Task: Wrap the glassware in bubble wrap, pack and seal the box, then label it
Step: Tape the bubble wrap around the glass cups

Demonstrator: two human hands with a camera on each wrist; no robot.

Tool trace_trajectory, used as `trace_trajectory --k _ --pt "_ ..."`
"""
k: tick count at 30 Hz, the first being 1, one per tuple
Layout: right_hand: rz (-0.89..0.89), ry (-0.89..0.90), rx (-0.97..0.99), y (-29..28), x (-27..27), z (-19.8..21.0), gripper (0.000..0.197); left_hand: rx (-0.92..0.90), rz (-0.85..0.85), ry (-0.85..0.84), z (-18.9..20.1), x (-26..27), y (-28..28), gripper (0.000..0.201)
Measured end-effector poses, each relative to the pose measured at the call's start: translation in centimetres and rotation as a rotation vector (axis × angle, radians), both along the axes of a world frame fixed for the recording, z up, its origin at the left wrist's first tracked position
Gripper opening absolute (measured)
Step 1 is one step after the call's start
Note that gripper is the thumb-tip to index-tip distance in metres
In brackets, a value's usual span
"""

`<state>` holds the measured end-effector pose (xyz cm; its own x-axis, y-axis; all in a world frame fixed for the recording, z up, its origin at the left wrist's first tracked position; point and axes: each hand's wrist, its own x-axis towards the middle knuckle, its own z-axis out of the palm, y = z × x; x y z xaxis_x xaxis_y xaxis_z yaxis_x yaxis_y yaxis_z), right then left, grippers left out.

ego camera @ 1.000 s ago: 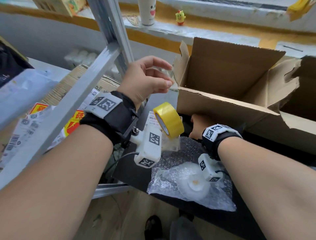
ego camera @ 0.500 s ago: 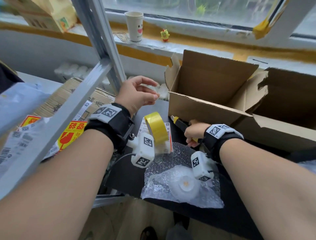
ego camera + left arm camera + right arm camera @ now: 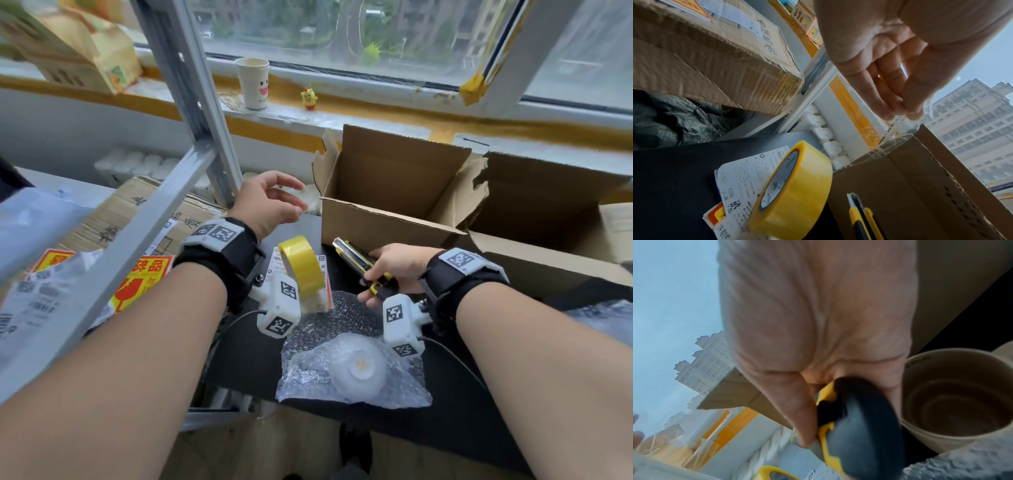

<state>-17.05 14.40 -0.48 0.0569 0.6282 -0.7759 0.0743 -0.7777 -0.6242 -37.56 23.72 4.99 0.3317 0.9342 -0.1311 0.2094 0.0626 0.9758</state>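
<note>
The open cardboard box [image 3: 387, 222] stands on the black table, flaps up. In front of it lies the glassware [image 3: 358, 371], loosely covered in bubble wrap [image 3: 342, 318]. My left hand [image 3: 301, 198] is raised beside the box's left flap. In the left wrist view its fingertips [image 3: 898, 113] pinch a strip of clear tape [image 3: 890, 129] that runs down to the box [image 3: 900, 186] corner. A yellow tape roll [image 3: 301, 265] stands tilted on a printed label [image 3: 748, 175]. My right hand [image 3: 380, 274] grips a yellow and black utility knife [image 3: 356, 257], its tip pointing up-left at the box front.
A metal shelf frame [image 3: 191, 102] crosses the left side, with taped cartons [image 3: 137, 209] and red-yellow stickers [image 3: 144, 277] beneath. A second, torn carton [image 3: 548, 212] sits to the right. A paper cup [image 3: 253, 82] and a small toy [image 3: 309, 98] stand on the windowsill. A beige cup [image 3: 951, 394] is near my right hand.
My right hand has come out from under the box front holding the utility knife and lifted it. My left hand stays raised. The head view has tilted up towards the window.
</note>
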Motion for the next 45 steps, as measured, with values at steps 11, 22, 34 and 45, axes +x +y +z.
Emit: trace_trajectory --k 11,22,34,45 --pt "-0.023 -0.1 0.101 -0.7 0.1 0.0 0.031 0.003 -0.009 0.014 -0.1 -0.1 -0.3 0.035" --pt "0.04 -0.138 0.256 -1.5 0.9 -0.2 0.031 0.016 -0.01 0.016 -0.2 -0.2 -0.1 0.038" --pt "0.681 -0.829 0.42 1.3 -3.3 0.6 0.038 0.007 -0.006 -0.004 -0.5 -0.2 0.0 0.037" --pt "0.633 -0.959 0.328 2.9 -4.2 0.4 0.043 -0.026 -0.035 -0.029 -0.8 0.0 0.2 0.038"
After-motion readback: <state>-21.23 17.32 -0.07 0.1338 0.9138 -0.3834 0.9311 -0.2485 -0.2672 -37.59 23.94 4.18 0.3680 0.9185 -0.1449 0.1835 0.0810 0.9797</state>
